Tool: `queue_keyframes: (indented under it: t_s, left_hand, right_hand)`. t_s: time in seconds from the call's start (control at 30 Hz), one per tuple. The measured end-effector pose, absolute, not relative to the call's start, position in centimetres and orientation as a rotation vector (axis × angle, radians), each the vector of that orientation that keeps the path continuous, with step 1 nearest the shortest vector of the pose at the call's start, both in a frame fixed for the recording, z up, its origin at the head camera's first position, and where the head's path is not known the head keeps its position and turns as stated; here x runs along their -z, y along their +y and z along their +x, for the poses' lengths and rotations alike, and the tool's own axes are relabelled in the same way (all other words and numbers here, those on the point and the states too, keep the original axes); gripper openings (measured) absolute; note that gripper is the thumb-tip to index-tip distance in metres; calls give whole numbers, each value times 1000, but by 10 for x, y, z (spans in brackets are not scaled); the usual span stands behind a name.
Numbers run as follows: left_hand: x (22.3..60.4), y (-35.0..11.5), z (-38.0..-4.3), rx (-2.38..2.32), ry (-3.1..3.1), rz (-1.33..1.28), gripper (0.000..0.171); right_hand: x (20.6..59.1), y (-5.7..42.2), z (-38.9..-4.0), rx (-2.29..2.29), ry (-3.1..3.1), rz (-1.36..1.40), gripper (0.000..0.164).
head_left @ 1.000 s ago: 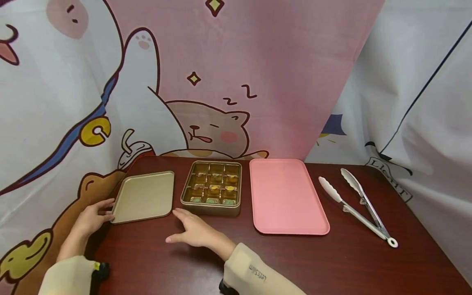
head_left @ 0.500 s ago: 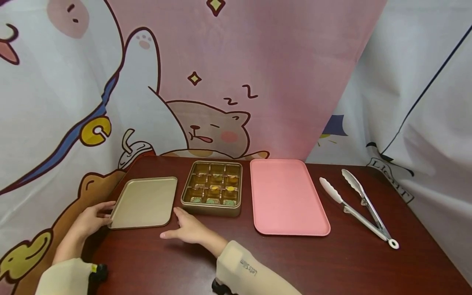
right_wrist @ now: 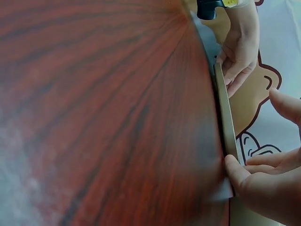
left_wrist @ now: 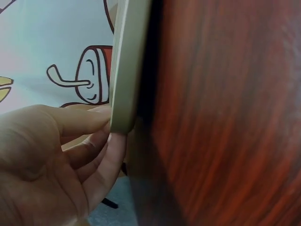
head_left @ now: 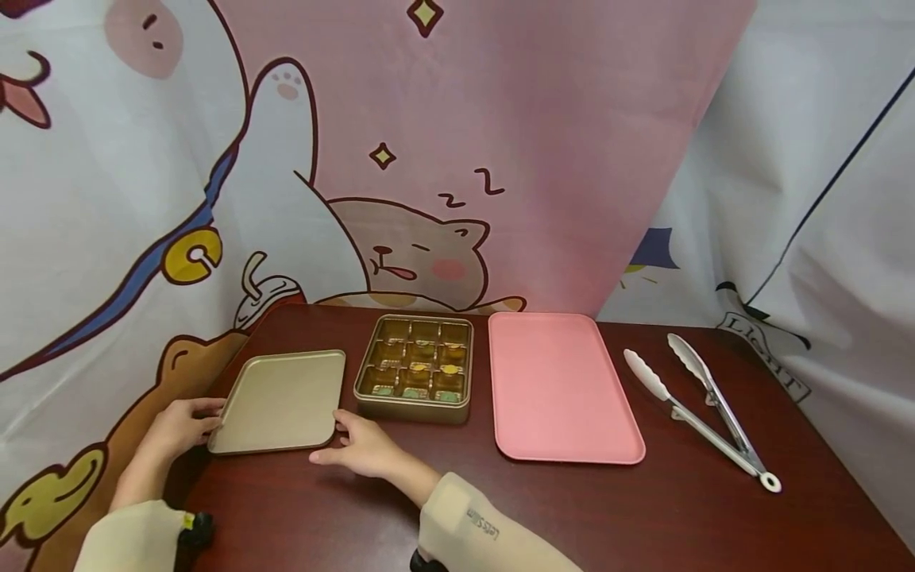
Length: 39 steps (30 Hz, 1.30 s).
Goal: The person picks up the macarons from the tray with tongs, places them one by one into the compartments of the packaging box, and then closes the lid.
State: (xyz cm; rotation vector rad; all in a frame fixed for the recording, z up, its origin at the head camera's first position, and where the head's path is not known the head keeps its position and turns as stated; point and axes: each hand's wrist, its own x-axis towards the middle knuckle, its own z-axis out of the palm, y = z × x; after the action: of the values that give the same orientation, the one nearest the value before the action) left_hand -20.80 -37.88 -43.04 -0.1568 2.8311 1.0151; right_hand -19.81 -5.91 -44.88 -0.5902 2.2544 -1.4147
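A flat gold tin lid (head_left: 282, 401) with rounded corners lies on the left of the dark wooden table, close to a matching gold tin box (head_left: 413, 410). My left hand (head_left: 175, 429) pinches the lid's near left corner, and the left wrist view shows thumb and fingers on either side of its rim (left_wrist: 126, 75). At the lid's right edge, my right hand (head_left: 368, 446) touches the rim with its fingertips. The right thumb (right_wrist: 284, 106) is stretched out, apart from the lid. Clear dividers split the box into several compartments, with small yellow and green pieces in some.
A pink tray (head_left: 561, 389) lies right of the tin box. Farther right are metal tongs (head_left: 715, 425) with white tips, spread apart. A cartoon-print curtain (head_left: 550, 159) hangs behind the dark table (head_left: 572, 516).
The lid has slid toward me and slightly right, with the left hand staying at its left side. My right hand has shifted a little left and now touches the lid's right edge.
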Motion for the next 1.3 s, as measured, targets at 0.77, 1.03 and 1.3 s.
queue_keyframes:
  t_s: [0.77,1.03,1.3]
  left_hand:
    - [387,-364,-183,-1222,2844,-125,51]
    - [374,-346,-183,-1213,2908,-94,50]
    - [360,-330,-185,-1294,2987,-14,48]
  right_hand:
    - [415,-35,-194,1686,2320,-630,54]
    - [404,-22,-196,1809,2341,-597,51]
    - [396,-10,-205,1973,2318,-572,45]
